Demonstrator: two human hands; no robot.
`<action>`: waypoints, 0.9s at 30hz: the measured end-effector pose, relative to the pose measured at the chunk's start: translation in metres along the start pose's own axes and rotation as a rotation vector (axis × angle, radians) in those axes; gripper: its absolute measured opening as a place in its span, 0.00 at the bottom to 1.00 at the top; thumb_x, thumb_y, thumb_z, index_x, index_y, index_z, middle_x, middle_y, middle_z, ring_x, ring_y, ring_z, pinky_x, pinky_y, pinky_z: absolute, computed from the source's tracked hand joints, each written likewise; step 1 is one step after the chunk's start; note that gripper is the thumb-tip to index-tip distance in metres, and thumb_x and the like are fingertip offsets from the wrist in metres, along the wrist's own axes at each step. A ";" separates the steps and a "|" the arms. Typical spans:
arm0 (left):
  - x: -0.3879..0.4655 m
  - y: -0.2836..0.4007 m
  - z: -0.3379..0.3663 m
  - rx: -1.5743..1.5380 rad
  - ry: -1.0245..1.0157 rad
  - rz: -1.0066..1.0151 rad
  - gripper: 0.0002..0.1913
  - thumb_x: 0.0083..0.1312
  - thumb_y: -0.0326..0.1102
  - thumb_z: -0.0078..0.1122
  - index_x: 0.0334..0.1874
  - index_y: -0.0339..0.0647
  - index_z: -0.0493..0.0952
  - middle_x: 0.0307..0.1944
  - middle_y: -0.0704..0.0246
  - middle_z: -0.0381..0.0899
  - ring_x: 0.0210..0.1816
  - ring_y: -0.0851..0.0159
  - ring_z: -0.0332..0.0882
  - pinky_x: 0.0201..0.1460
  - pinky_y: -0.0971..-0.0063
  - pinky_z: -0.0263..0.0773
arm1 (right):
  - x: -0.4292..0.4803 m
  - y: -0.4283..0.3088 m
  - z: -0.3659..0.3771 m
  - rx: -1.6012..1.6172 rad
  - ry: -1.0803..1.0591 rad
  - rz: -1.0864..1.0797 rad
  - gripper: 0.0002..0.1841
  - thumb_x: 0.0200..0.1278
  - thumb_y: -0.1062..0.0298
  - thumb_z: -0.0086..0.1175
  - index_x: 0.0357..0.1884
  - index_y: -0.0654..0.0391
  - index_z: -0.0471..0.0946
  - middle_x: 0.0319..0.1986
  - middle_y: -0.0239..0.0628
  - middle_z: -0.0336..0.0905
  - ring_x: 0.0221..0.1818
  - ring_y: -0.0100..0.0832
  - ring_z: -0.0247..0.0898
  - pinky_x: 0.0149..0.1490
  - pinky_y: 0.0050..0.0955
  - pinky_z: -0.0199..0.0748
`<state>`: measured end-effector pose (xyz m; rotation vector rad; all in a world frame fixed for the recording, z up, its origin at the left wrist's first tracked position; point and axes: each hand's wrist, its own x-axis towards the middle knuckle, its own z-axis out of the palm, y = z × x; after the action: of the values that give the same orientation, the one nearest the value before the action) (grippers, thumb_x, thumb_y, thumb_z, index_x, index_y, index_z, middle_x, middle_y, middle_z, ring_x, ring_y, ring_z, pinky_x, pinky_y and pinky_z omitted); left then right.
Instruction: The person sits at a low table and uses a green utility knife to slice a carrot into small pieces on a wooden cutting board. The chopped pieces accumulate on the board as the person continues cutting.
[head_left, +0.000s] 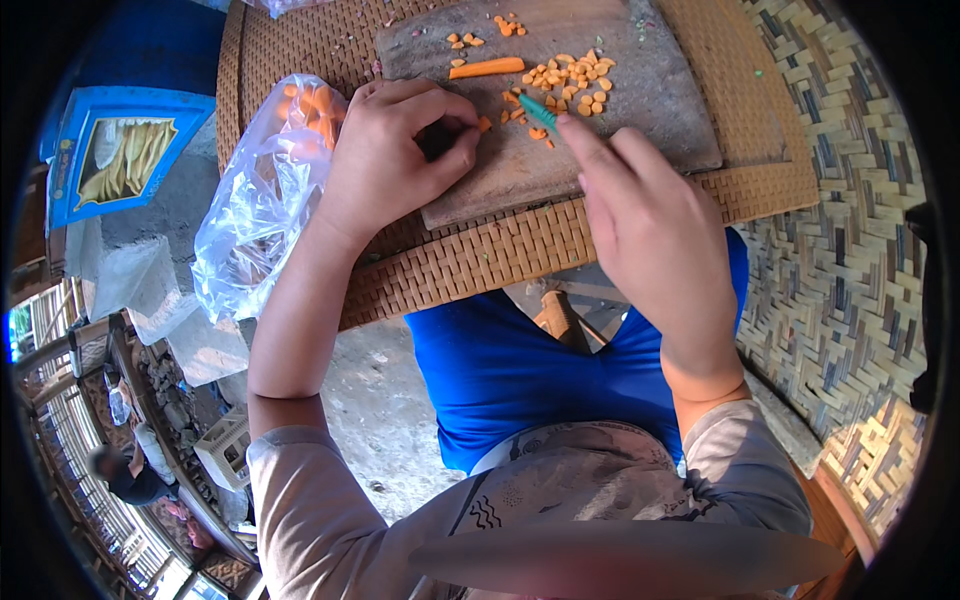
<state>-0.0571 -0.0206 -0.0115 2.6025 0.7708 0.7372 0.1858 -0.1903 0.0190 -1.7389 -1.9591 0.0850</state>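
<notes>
My right hand (645, 210) is closed around a knife with a green handle (538, 112), its forefinger stretched along the tool over the cutting board. My left hand (409, 142) rests at the left part of the wooden cutting board (637, 142), thumb and fingers curled at a small orange carrot piece (484, 124). Beyond the knife lie many sliced carrot pieces (574, 71). A long carrot stick (487, 68) lies left of them, and smaller bits sit near the far side. Beside my left wrist is a clear plastic bag (262, 195) with carrot pieces (319, 105) inside.
The board lies on a woven rattan table (480, 259). A woven bamboo wall (847, 247) stands at the right. At the left are a blue box (67, 180) with a window and concrete steps (176, 315). A person (135, 472) is farther off at lower left, near a plastic crate (225, 454).
</notes>
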 end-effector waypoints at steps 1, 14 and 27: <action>0.000 -0.001 -0.001 -0.026 -0.008 -0.008 0.08 0.67 0.30 0.83 0.47 0.41 0.94 0.43 0.66 0.97 0.49 0.53 0.94 0.65 0.57 0.82 | 0.000 0.001 -0.002 0.026 0.007 -0.001 0.27 0.82 0.73 0.67 0.80 0.48 0.87 0.44 0.43 0.80 0.40 0.53 0.87 0.45 0.52 0.85; -0.002 -0.001 -0.001 -0.031 0.012 0.014 0.09 0.66 0.28 0.81 0.48 0.41 0.92 0.44 0.67 0.95 0.46 0.54 0.92 0.58 0.60 0.82 | 0.003 0.008 -0.003 0.042 -0.025 -0.097 0.32 0.78 0.78 0.68 0.82 0.46 0.87 0.46 0.43 0.79 0.45 0.51 0.87 0.51 0.51 0.86; -0.002 -0.004 0.001 0.048 -0.011 0.036 0.10 0.67 0.37 0.83 0.50 0.52 0.94 0.40 0.75 0.94 0.49 0.56 0.92 0.65 0.54 0.79 | -0.001 0.000 -0.007 0.252 -0.013 0.022 0.27 0.82 0.76 0.69 0.81 0.55 0.86 0.47 0.48 0.79 0.44 0.56 0.83 0.52 0.53 0.82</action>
<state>-0.0601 -0.0189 -0.0146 2.6680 0.7486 0.7221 0.1886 -0.1933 0.0244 -1.5982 -1.8489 0.3374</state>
